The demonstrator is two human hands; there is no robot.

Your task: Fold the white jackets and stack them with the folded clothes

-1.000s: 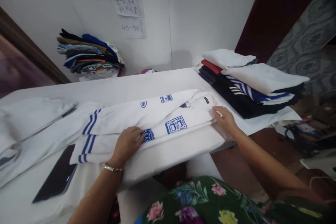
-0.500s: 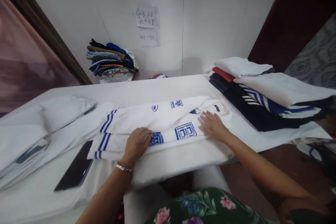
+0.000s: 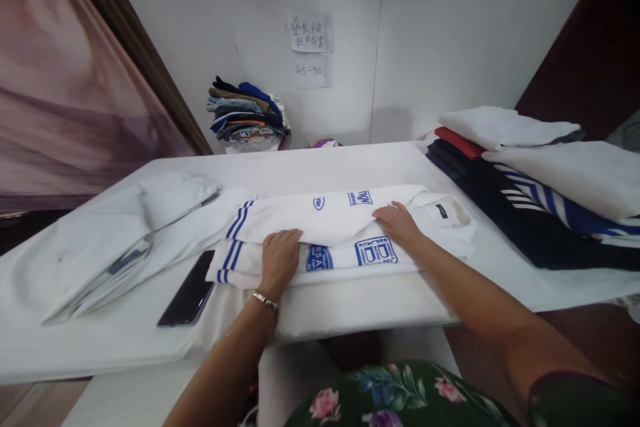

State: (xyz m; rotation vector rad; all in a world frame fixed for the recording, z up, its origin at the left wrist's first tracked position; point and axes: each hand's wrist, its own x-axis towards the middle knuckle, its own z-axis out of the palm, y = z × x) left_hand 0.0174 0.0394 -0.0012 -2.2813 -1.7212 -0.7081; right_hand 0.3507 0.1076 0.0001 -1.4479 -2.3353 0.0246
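A white long-sleeved top [image 3: 330, 230] with blue prints and blue cuff stripes lies in a long folded strip on the white table. Its collar with a dark label points right, and the striped cuffs point left. My left hand [image 3: 281, 259] rests flat on the sleeves near the cuffs, fingers stretched out, beside a blue print. Over the upper sleeve lies my right hand [image 3: 400, 225], its fingers extended near the square blue print; the thumb side is partly hidden.
A black phone [image 3: 187, 290] lies left of the cuffs. Other white garments [image 3: 105, 247] spread farther left. Folded clothes [image 3: 250, 113] are stacked at the back wall. To the right is another pile with a dark garment [image 3: 500, 207]. Paper notes [image 3: 313, 33] hang on the wall.
My right hand has shifted from beside the collar toward the middle of the upper sleeve. My left hand has moved slightly up onto the sleeve edge. The view has turned left.
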